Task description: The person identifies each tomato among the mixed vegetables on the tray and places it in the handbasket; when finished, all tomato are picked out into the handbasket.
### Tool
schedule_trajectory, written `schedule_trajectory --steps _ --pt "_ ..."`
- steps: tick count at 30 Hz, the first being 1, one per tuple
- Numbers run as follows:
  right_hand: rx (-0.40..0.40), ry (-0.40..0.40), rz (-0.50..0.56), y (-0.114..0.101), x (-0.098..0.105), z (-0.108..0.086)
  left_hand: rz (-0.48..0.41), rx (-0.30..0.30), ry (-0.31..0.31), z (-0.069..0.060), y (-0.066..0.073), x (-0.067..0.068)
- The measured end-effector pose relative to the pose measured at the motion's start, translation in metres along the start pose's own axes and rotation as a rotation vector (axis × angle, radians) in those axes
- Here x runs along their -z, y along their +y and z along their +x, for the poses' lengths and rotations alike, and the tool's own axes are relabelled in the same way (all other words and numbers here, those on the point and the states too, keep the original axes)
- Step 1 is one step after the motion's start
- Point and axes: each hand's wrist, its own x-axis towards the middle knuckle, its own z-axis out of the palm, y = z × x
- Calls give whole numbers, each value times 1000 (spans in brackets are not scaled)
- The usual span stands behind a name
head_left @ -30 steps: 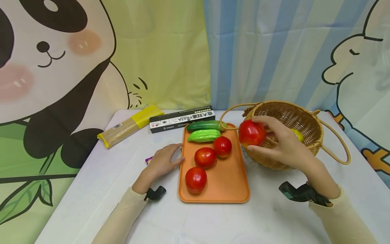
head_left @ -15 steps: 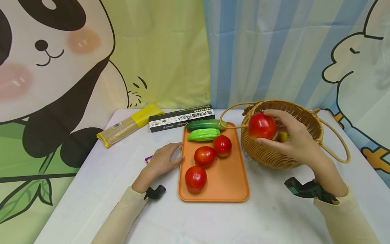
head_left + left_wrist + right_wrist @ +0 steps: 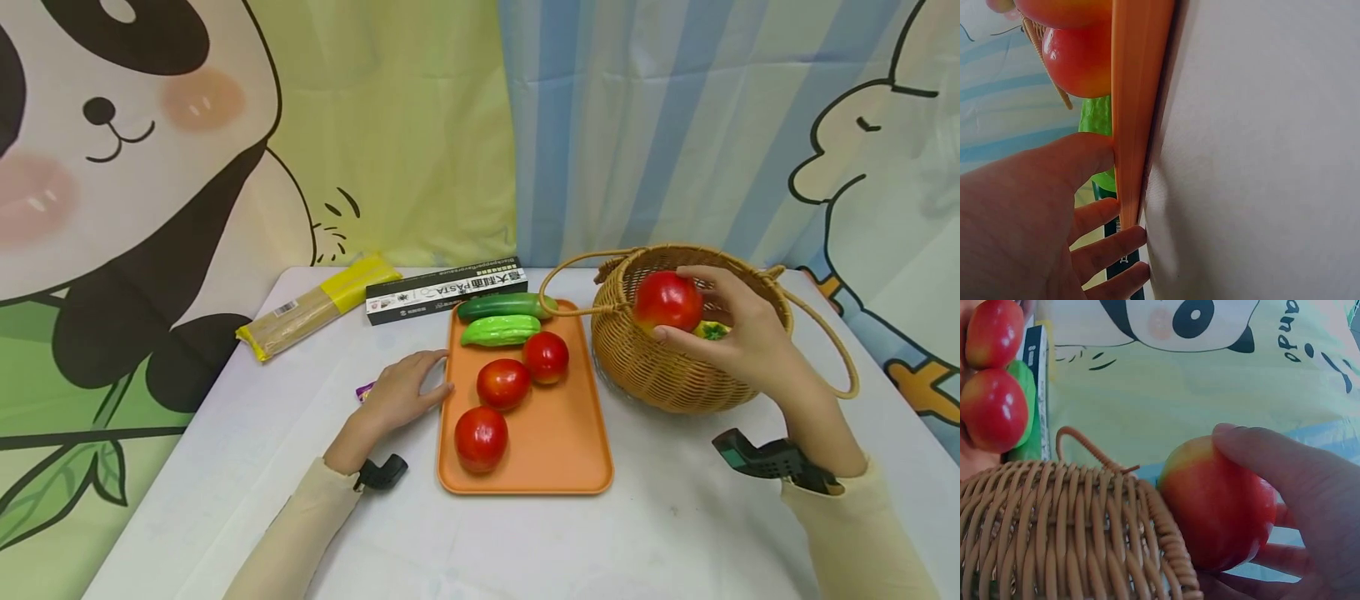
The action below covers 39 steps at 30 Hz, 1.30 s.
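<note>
A red round fruit point(image 3: 668, 302) is held between the thumb and fingers of the right hand point(image 3: 750, 333), over the near left part of the wicker basket point(image 3: 675, 375). In the right wrist view the fruit point(image 3: 1216, 503) is beside the woven rim. A yellow-green item point(image 3: 712, 331) shows inside the basket, partly hidden by the hand. The left hand point(image 3: 401, 396) rests relaxed at the left edge of the orange tray point(image 3: 555, 450); in the left wrist view its fingertips touch the tray's side point(image 3: 1138, 112). On the tray lie three red fruits point(image 3: 482, 439), a light green vegetable point(image 3: 501, 331) and a dark green cucumber point(image 3: 498, 307).
A black-and-white pasta box point(image 3: 446, 292) lies behind the tray, with a yellow-ended noodle pack point(image 3: 318, 308) to its left. A small purple item point(image 3: 364, 391) is partly behind the left hand. One basket handle point(image 3: 570, 260) reaches over the tray's back right corner.
The right hand has carried the red fruit rightward, from beside the basket's left rim to over its opening. The left hand and the tray's contents have stayed in place.
</note>
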Motion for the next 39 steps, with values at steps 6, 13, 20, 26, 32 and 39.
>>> schedule_trajectory --steps 6,13,20,26,32,39 --pt "-96 -21 -11 11 1 1 -3 -8 7 -1 -1 -1" --pt "-167 -51 -27 21 1 0 -1 -6 4 -1 0 0" --pt "-199 -92 -36 28 1 1 2 -14 11 -1 0 -1" --pt "-194 -114 -71 33 -1 3 5 -17 15 0 -1 -2" --pt "-197 -175 -112 35 -2 4 12 -12 11 1 -1 -1" --pt "-230 -274 -113 38 0 8 8 -12 17 1 0 -1"
